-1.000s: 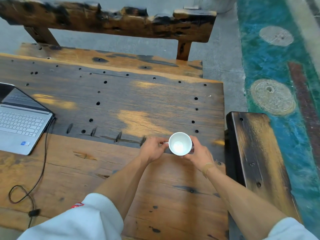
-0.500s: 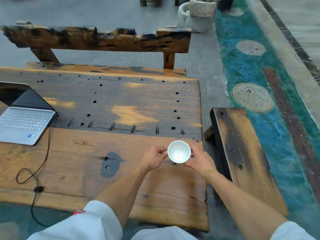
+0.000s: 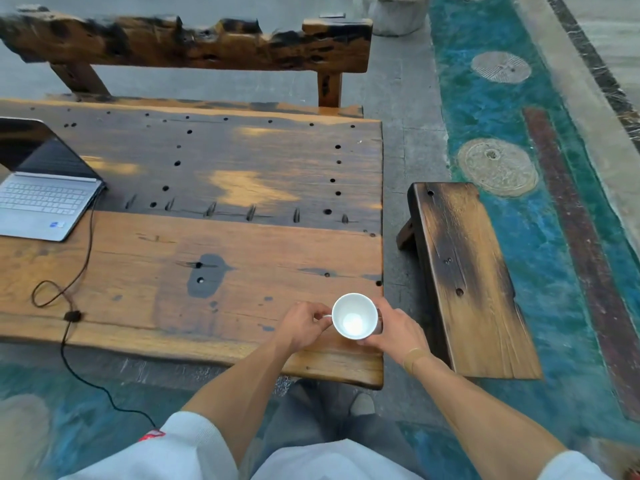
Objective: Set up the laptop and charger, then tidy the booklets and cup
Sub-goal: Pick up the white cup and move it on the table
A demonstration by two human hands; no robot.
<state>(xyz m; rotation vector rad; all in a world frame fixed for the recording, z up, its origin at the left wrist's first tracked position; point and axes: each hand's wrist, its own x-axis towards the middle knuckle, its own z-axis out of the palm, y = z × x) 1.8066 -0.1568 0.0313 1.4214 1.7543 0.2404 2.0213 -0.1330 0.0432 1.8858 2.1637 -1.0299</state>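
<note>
A white cup [image 3: 354, 317], empty and upright, is held above the near right corner of the wooden table [image 3: 242, 258]. My left hand [image 3: 302, 325] pinches its handle on the left side. My right hand [image 3: 398, 329] wraps the cup's right wall. A silver laptop [image 3: 41, 199] stands open at the table's left edge, its screen dark. A black charger cable [image 3: 74, 271] runs from the laptop's right side across the table, loops, and drops over the near edge to the floor. No booklets are in view.
A rough wooden bench [image 3: 194, 46] with a backrest stands behind the table. A low wooden stool [image 3: 464, 271] sits right of the table. The floor on the right is painted teal with round stone discs [image 3: 497, 166]. My legs show below the table edge.
Both hands have carried the cup back from the table's middle toward its near right corner. The view has pulled back, showing the table's near edge and the floor.
</note>
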